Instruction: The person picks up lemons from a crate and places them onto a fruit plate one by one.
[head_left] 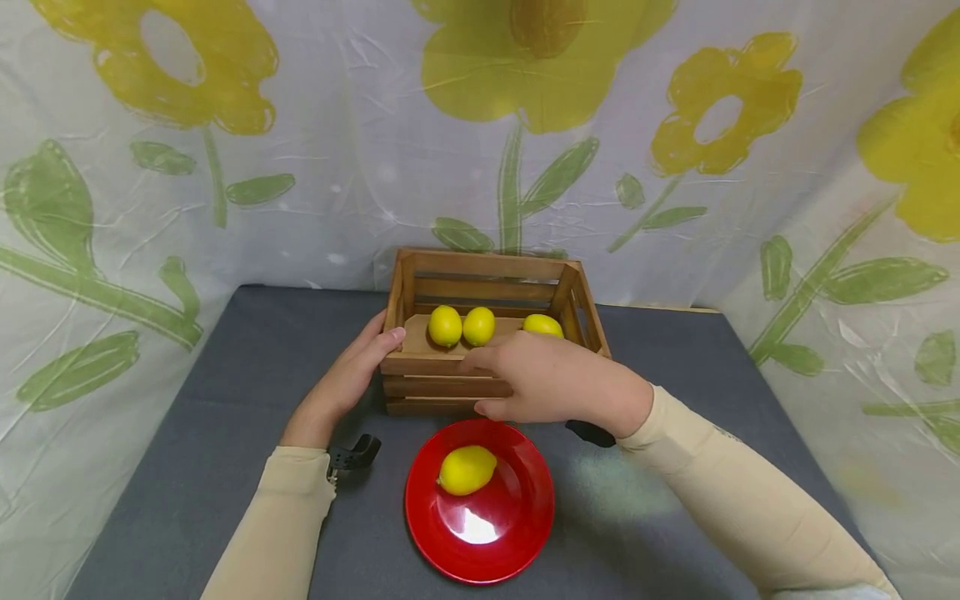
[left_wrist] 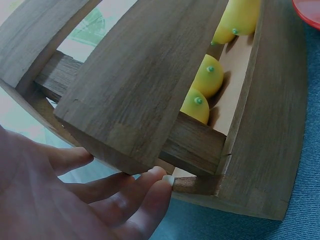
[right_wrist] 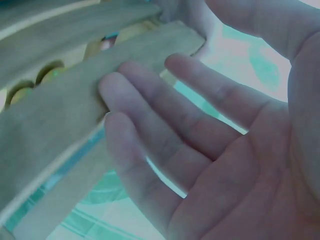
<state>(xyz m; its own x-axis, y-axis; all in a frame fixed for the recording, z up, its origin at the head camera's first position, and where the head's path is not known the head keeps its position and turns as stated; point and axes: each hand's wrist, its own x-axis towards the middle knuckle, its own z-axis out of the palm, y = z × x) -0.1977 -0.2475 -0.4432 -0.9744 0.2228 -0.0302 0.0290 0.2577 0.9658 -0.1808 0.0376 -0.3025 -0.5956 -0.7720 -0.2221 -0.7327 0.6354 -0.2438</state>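
A slatted wooden crate stands near the back edge of the table with several yellow lemons inside. My left hand rests against its left side, the thumb at the front corner; in the left wrist view, fingertips touch the slat ends. Over the front rim reaches my right hand, partly covering the crate's front and right-hand lemon. The right wrist view shows that palm bare, its fingers loosely extended beside a slat. In front of the crate, one lemon lies on a red plate.
A dark grey cloth covers the table. Behind and along both sides hang white sheets printed with yellow flowers and green leaves. A dark band sits on the left wrist.
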